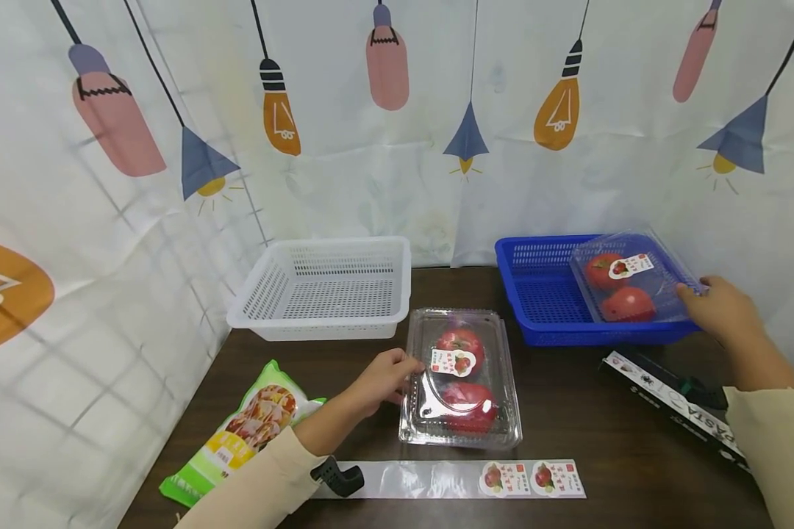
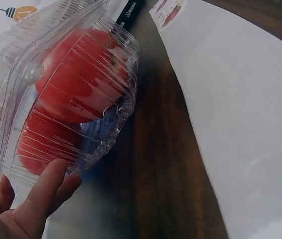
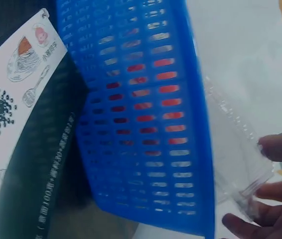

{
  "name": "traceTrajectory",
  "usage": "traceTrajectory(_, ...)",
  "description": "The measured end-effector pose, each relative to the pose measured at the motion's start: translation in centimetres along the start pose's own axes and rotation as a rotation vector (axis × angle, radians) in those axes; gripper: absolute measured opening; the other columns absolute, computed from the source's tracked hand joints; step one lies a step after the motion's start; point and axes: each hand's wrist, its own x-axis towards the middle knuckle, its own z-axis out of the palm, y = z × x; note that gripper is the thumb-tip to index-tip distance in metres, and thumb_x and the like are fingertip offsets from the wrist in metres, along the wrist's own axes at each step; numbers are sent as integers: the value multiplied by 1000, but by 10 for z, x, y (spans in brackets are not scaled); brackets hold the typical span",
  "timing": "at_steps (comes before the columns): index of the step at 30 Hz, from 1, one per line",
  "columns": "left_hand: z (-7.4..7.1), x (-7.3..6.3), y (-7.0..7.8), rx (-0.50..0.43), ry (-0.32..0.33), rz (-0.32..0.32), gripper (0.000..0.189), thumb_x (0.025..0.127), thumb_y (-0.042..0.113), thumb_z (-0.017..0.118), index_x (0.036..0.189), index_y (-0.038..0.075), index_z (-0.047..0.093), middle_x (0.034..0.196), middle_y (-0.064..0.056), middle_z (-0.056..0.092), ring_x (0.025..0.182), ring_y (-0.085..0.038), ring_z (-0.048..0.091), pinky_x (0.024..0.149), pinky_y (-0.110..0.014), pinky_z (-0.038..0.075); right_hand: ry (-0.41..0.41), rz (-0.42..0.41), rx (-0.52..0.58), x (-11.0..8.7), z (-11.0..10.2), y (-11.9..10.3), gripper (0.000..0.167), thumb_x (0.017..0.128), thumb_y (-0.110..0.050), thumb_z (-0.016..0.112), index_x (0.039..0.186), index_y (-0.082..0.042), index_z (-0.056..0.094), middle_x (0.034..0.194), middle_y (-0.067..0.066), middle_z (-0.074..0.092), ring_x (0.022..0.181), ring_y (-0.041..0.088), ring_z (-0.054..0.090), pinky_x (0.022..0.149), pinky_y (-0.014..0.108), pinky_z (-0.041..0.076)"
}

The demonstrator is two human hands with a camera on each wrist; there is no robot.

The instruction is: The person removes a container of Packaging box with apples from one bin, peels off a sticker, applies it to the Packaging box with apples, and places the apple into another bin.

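A clear plastic clamshell box (image 1: 496,433) with two red tomatoes (image 1: 470,408) and a fruit label on its lid lies on the table. My left hand (image 1: 387,382) pinches its left rim, thumb on one side and fingers on the other in the left wrist view. A second clear clamshell box (image 1: 668,283), also labelled and holding two tomatoes (image 1: 628,303), sits tilted over the right part of the blue basket (image 1: 536,334). Its right edge is pinched by my right hand (image 1: 724,308); in the right wrist view that box is partly hidden behind the basket wall.
A white basket (image 1: 317,329) stands at the back left. In front of it lies a green food bag (image 1: 238,441), partly behind my left forearm. A label strip (image 1: 423,479) runs along the front, with two stickers at its right end. A black-and-white pasta box (image 1: 675,404) lies at right.
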Motion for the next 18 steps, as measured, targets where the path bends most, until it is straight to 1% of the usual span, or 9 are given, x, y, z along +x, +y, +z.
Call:
traceTrajectory(3, -1, 3, 6, -1, -14, 12, 25, 88, 28, 65, 84, 7, 53, 81, -5, 56, 66, -17, 60, 50, -30, 53, 13, 23, 28, 0, 2, 3, 82, 101, -50, 31, 131, 26, 29, 124, 49, 33, 110, 65, 33, 89, 72, 30)
traceTrajectory(7, -4, 7, 19, -21, -33, 13, 24, 88, 29, 62, 87, 6, 54, 81, -5, 60, 62, -15, 60, 51, -29, 53, 16, 78, 97, 1, 2, 1, 89, 97, -59, 36, 135, 22, 31, 128, 47, 34, 111, 63, 34, 88, 69, 33)
traceTrajectory(8, -5, 8, 23, -33, -36, 13, 24, 88, 29, 61, 88, 6, 55, 81, -5, 61, 62, -15, 61, 51, -30, 53, 22, 86, 121, 2, 2, 0, 86, 96, -60, 38, 130, 19, 40, 121, 45, 41, 105, 60, 39, 83, 66, 38)
traceTrajectory(9, -6, 9, 28, -45, -40, 13, 24, 88, 29, 61, 90, 5, 55, 81, -6, 62, 63, -15, 62, 52, -30, 54, 33, 90, 138, 2, 3, -1, 82, 96, -61, 39, 120, 17, 49, 110, 41, 47, 97, 57, 43, 77, 62, 41)
traceTrajectory(10, -6, 10, 32, -60, -43, 15, 25, 88, 28, 60, 92, 4, 55, 81, -6, 63, 63, -16, 63, 53, -31, 54, 41, 93, 151, 3, 3, -1, 77, 96, -61, 39, 109, 13, 54, 99, 36, 50, 90, 52, 46, 70, 57, 43)
traceTrajectory(12, -7, 14, 41, -96, -51, 19, 27, 87, 27, 58, 96, 2, 56, 82, -8, 65, 66, -18, 67, 55, -33, 56, 53, 93, 163, 4, 4, -2, 68, 96, -60, 41, 88, 7, 52, 81, 23, 48, 80, 42, 46, 61, 46, 40)
traceTrajectory(14, -8, 19, 51, -124, -56, 23, 29, 87, 27, 58, 99, 1, 56, 83, -8, 66, 67, -19, 68, 56, -34, 57, 73, 87, 158, 4, 5, -2, 63, 97, -56, 41, 81, 4, 50, 73, 17, 47, 76, 39, 46, 58, 41, 36)
traceTrajectory(16, -7, 25, 60, -140, -57, 27, 30, 87, 27, 57, 101, 0, 56, 82, -9, 67, 66, -19, 68, 56, -34, 57, 83, 83, 146, 4, 5, 0, 64, 99, -53, 39, 90, 9, 55, 78, 22, 52, 82, 43, 48, 62, 43, 38)
traceTrajectory(18, -6, 33, 68, -144, -48, 22, 29, 87, 27, 58, 102, 2, 56, 82, -9, 67, 65, -19, 67, 54, -32, 56, 91, 74, 144, 5, 6, 3, 66, 100, -50, 38, 101, 14, 56, 86, 29, 55, 87, 48, 48, 66, 49, 40)
